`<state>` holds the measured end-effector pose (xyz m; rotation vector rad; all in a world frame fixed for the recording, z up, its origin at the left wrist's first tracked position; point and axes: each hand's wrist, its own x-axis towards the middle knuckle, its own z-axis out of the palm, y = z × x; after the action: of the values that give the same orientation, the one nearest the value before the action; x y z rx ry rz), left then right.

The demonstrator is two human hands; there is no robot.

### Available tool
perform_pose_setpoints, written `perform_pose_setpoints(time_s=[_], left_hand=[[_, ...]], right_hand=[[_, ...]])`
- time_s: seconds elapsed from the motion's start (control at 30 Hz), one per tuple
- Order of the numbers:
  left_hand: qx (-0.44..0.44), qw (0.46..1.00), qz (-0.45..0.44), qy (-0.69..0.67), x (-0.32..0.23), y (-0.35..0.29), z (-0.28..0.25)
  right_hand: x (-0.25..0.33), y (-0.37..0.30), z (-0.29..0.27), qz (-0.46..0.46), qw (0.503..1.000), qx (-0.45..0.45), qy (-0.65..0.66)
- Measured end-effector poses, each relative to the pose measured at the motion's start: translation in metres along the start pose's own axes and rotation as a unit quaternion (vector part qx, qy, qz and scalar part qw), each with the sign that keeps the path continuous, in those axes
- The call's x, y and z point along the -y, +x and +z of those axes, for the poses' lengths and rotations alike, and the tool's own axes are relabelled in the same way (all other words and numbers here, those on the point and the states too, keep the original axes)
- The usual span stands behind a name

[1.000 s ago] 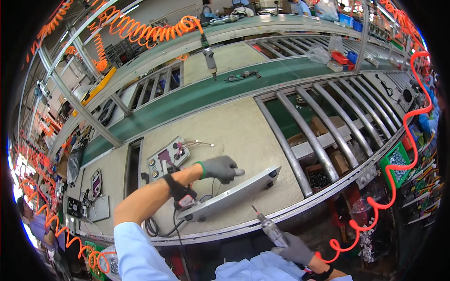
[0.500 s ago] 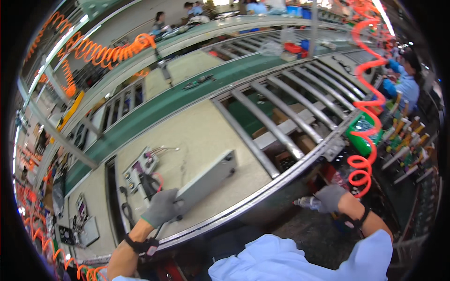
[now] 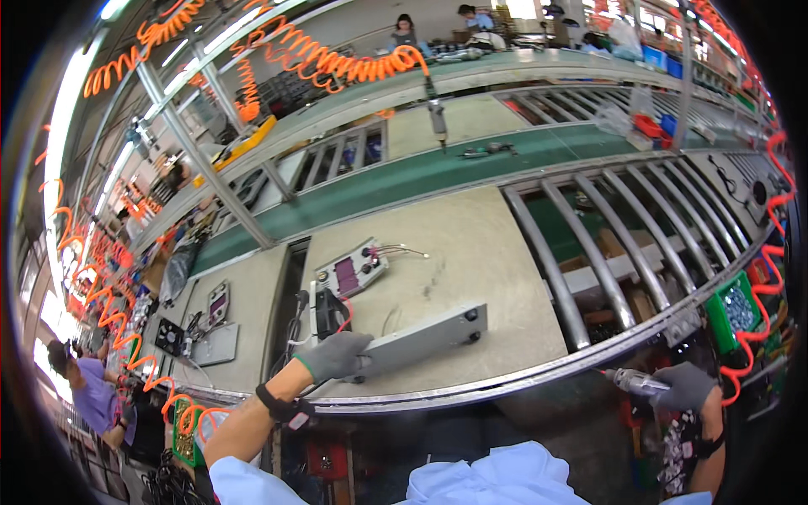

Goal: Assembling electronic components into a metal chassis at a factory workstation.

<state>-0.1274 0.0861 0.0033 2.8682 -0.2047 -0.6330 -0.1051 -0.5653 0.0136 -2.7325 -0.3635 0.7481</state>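
My gloved left hand (image 3: pixel 339 357) is closed on the left end of a long grey metal casing (image 3: pixel 425 341), which stands on edge on the pale board (image 3: pixel 522 311). Black round feet show on the casing's outer face. Just behind it sit a black part (image 3: pixel 326 311) with a red wire and a small panel with a purple display (image 3: pixel 347 273), loose wires trailing from it. Off the front edge of the line, my gloved right hand (image 3: pixel 686 389) grips a power screwdriver (image 3: pixel 640 383), its tip pointing left. The fingers' far side is hidden.
Metal rollers (image 3: pixel 619 269) lie right of the board, with a green bin (image 3: pixel 732 307) of small parts and a coiled orange hose (image 3: pixel 762 290) beyond. Another screwdriver (image 3: pixel 436 118) hangs over the green belt (image 3: pixel 396 177). A co-worker (image 3: pixel 97 391) is at the far left.
My view has turned left, so the bench sits further right in the picture. Both hands keep their holds; the casing remains standing on the board.
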Motion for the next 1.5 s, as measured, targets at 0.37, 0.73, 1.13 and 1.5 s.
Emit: perform_pose_setpoints(time_s=[0.37, 0.73, 1.13, 1.5], left_hand=[[0.013, 0.971, -0.120, 0.206, 0.079, 0.144, -0.060], [-0.024, 0.938, -0.177, 0.296, 0.102, 0.216, -0.030], [-0.140, 0.860, 0.083, -0.484, -0.084, 0.219, -0.108], [-0.022, 0.785, -0.073, -0.614, -0.057, 0.248, -0.047]], right_hand=[[0.103, 0.070, 0.102, -0.072, 0.966, -0.118, 0.219], [0.118, 0.068, 0.140, -0.014, 0.953, -0.122, 0.277], [0.127, 0.077, 0.134, 0.039, 0.956, -0.051, 0.286], [0.121, 0.083, 0.171, -0.004, 0.941, -0.083, 0.328]])
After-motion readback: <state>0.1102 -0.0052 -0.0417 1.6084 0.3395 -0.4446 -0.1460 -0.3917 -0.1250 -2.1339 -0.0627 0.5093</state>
